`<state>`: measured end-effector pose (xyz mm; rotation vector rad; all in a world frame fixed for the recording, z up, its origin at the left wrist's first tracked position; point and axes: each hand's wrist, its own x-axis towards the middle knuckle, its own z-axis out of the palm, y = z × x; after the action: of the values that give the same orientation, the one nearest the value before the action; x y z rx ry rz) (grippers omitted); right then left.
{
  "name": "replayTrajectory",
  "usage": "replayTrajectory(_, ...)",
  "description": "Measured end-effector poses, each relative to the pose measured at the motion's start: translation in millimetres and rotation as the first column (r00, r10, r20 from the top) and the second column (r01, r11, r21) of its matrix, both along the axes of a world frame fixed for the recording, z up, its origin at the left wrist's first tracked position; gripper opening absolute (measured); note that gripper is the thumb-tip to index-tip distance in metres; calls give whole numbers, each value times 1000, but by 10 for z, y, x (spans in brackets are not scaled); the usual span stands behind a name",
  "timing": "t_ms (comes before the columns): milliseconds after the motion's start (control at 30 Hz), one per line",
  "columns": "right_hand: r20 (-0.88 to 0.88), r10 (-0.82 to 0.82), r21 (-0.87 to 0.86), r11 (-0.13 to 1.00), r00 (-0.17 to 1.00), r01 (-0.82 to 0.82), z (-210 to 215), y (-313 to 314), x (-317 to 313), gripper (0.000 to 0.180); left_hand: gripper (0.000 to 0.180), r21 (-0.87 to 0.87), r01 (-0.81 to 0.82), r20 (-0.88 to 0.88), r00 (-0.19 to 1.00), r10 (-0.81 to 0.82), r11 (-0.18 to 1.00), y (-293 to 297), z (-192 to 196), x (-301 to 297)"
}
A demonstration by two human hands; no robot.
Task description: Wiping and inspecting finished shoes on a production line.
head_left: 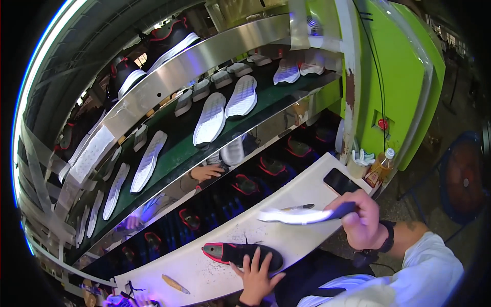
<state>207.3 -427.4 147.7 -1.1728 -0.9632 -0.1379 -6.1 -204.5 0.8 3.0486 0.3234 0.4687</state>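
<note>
Remotely, I had the right grip [362, 221] clamped on a white sole [302, 217], dark blue at one end, above the desk [305, 246]. My left grip [257, 280] rested, fingers spread, on a red-trimmed black shoe [233, 253] there.

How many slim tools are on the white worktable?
2: a slim tan tool near the left end of the white worktable, and a dark-tipped tool beside the curved white sole in the right hand. The sole may hide more.
</note>
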Motion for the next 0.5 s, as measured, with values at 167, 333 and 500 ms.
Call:
replayTrajectory(167,-234,-37,-280,960,972,-31,-446,-189,-13,28,56,91,214,205,952,-228,973,402,228,730)
replayTrajectory(333,-454,176,-294,896,874,-333,-532,-397,53,31,43,-255,246,655,755,-20,935,456,899,829)
replayTrajectory(500,-190,338,-298,874,922,-382,-214,14,-81,28,74,-774,486,627,679,382,406,-147,872,803)
